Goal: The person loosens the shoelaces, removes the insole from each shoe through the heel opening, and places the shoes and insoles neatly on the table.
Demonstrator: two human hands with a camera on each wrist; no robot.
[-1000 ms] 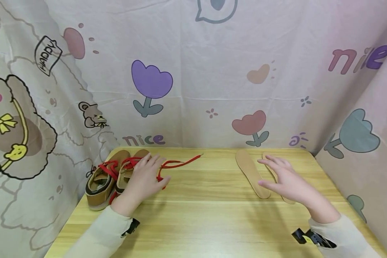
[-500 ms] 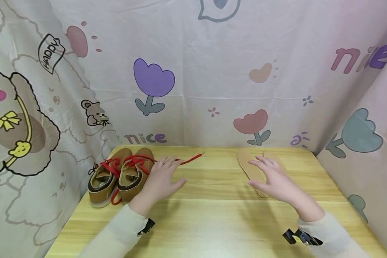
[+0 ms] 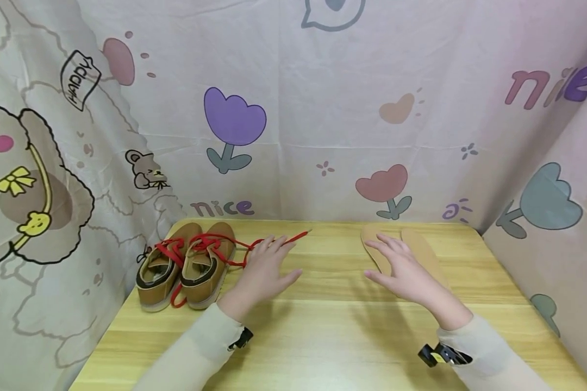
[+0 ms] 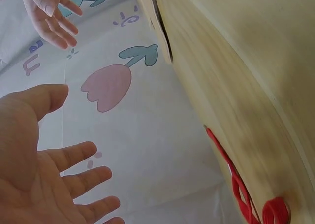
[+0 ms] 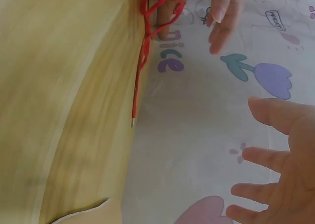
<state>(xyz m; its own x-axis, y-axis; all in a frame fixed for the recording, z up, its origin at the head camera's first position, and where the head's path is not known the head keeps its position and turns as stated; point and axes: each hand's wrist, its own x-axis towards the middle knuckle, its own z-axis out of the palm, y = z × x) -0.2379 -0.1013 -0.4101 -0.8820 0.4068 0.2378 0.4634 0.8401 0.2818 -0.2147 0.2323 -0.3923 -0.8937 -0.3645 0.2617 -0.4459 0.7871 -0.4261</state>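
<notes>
Both hands hover over the wooden table with fingers spread and hold nothing. My left hand [image 3: 264, 274] is just right of a pair of brown shoes and overlaps part of a red shoelace [image 3: 232, 263] in the head view. One shoe [image 3: 207, 271] stands nearer the hand, the other shoe [image 3: 157, 277] to its left, both toes toward the back. My right hand [image 3: 401, 269] is above two tan insoles and hides part of them. The left insole [image 3: 372, 239] and the right insole [image 3: 423, 252] lie flat side by side. In the left wrist view, the left palm [image 4: 24, 189] faces inward.
The wooden table [image 3: 318, 336] runs back to a patterned curtain [image 3: 303, 108], with more curtain on both sides. The red lace's tip [image 3: 300, 237] trails toward the table's back edge. A dark strapped camera [image 3: 442, 355] sits on the right sleeve, another dark piece [image 3: 242, 338] on the left.
The left hand has moved right, away from over the shoes, uncovering the nearer one. The right hand has shifted left over the insoles. The shoes and insoles keep their places.
</notes>
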